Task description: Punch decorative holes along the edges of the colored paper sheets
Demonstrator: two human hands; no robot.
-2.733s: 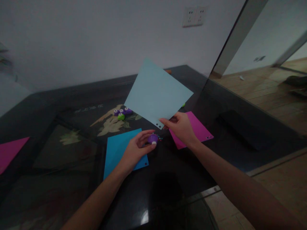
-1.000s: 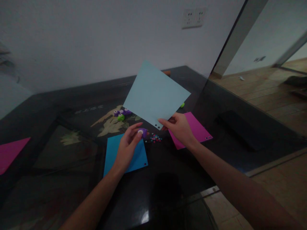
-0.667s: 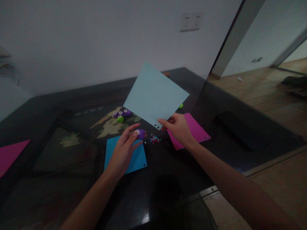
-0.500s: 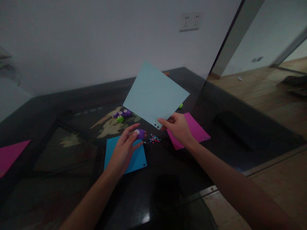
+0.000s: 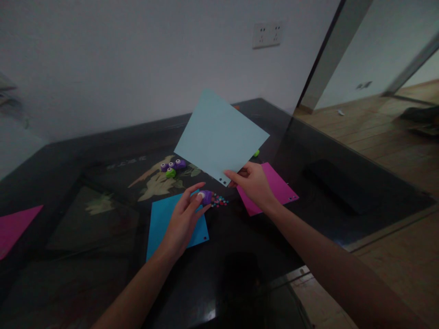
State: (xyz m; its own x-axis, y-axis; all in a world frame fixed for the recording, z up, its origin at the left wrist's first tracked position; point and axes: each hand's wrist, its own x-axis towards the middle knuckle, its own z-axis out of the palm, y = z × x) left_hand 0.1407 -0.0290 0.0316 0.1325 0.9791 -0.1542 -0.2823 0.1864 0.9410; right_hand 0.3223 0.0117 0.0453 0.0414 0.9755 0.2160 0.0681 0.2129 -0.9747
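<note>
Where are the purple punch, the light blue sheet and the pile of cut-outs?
purple punch (image 5: 206,197), head view, its purple body.
light blue sheet (image 5: 219,137), head view, middle of its face.
pile of cut-outs (image 5: 220,201), head view, centre of the scatter.

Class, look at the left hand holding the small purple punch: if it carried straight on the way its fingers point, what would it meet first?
Probably the scatter of tiny coloured paper cut-outs on the dark glass table, just beyond the left hand and its small purple punch; depth is unclear.

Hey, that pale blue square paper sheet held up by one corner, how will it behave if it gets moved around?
Likely light: the right hand lifts the pale blue square paper sheet by one corner. Probably fairly stiff, since it stands flat without drooping. The pinch is small, so it might swing or slip.
</note>
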